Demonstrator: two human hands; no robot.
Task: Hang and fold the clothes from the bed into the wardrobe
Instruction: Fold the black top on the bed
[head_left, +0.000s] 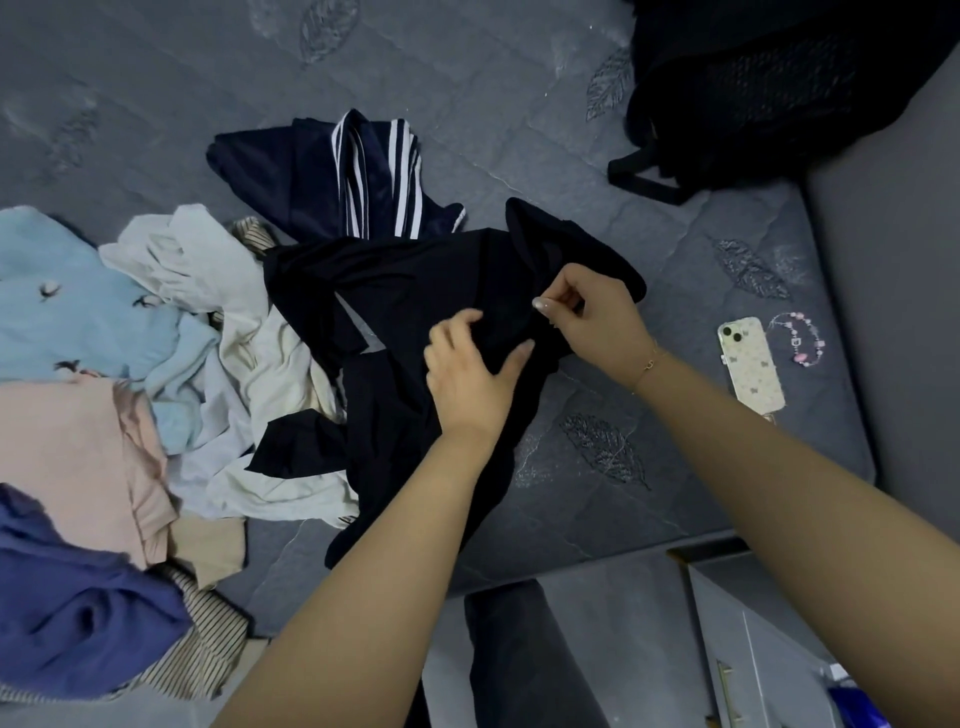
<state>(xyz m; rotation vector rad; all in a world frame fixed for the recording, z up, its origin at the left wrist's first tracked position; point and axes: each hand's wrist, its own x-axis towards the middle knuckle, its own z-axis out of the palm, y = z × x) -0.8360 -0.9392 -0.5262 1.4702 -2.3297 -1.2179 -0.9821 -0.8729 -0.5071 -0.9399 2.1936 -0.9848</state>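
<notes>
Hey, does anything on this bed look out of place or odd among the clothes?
Yes: a phone in a patterned case, with a beaded charm strap beside it, lies on the bed right of the black garment that both hands grip. It is no clothing and could get swept up.

On the bed (467, 104): one black garment (405, 312), gripped by two hands, left hand (467, 374) and right hand (597, 317). One navy striped garment (337, 182). One mixed pile of clothes (130, 389) at the left edge; its item count cannot be determined. One black bag (779, 88). One phone (750, 366). One beaded strap (802, 338).
</notes>
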